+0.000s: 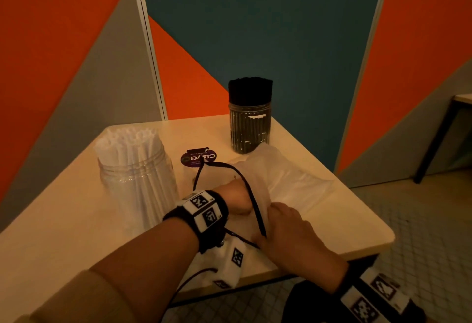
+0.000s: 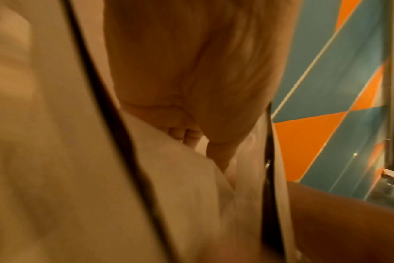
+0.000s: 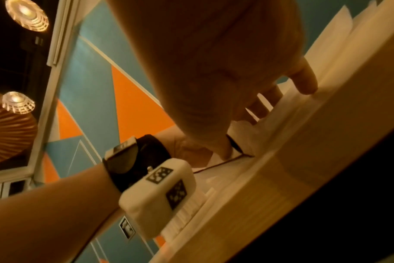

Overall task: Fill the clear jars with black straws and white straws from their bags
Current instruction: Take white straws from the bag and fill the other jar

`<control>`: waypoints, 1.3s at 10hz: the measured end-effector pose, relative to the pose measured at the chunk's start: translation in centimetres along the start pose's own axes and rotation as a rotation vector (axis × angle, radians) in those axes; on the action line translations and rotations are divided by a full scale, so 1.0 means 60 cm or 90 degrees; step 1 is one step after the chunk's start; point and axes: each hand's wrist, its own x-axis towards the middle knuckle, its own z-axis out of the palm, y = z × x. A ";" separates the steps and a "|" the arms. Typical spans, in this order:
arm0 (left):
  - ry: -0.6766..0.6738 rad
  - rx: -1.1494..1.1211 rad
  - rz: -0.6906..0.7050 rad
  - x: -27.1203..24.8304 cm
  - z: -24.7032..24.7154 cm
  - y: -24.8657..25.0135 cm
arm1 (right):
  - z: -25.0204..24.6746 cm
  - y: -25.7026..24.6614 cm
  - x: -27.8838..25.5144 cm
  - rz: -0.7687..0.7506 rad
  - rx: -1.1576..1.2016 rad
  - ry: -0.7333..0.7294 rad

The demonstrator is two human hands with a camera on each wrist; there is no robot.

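Observation:
A clear jar packed with white straws (image 1: 138,177) stands at the table's left. A second jar, full of black straws (image 1: 249,128), stands at the back centre. A flat white cloth bag (image 1: 288,182) with a black drawstring (image 1: 252,195) lies between them. My left hand (image 1: 235,197) is pushed into the bag's mouth. The fabric (image 2: 56,160) wraps its fingers (image 2: 187,135), so what they hold is hidden. My right hand (image 1: 288,230) grips the bag's mouth by the drawstring, other fingers (image 3: 306,83) resting on the cloth (image 3: 326,44).
A round purple tag (image 1: 198,157) on the drawstring lies by the black jar. The wooden table (image 1: 344,233) ends close to my right hand at its front right corner. Orange, grey and teal panels stand behind. Another table (image 1: 462,97) shows at far right.

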 end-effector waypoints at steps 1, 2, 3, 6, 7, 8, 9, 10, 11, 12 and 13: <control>-0.056 -0.092 -0.085 0.007 -0.009 0.001 | -0.002 0.011 0.006 0.026 -0.043 -0.016; -0.086 -0.089 -0.102 0.012 -0.016 0.006 | -0.014 0.025 0.015 0.063 -0.028 -0.084; -0.049 -0.026 -0.084 0.014 -0.015 0.017 | -0.024 0.028 0.017 0.054 0.026 -0.104; -0.031 -0.060 -0.233 0.025 0.003 0.014 | -0.020 0.034 0.018 0.021 0.076 -0.022; 0.037 -0.039 -0.206 0.020 0.004 0.003 | -0.023 0.033 0.020 -0.001 0.048 -0.029; 0.073 -0.088 -0.219 0.003 -0.008 0.013 | -0.028 0.029 0.023 -0.008 0.020 -0.066; 0.097 -0.075 -0.176 -0.024 -0.012 0.017 | -0.035 0.022 0.026 -0.014 0.014 -0.096; 0.054 -0.122 -0.168 0.003 -0.012 -0.009 | -0.041 0.016 0.029 -0.011 -0.005 -0.105; -0.067 -0.218 -0.153 -0.008 -0.011 -0.002 | -0.046 0.014 0.036 0.004 -0.041 -0.132; -0.031 -0.229 -0.129 -0.021 -0.013 -0.013 | -0.049 0.010 0.044 0.032 -0.078 -0.150; -0.018 -0.189 -0.089 -0.055 -0.023 -0.022 | -0.053 0.004 0.051 0.048 -0.148 -0.162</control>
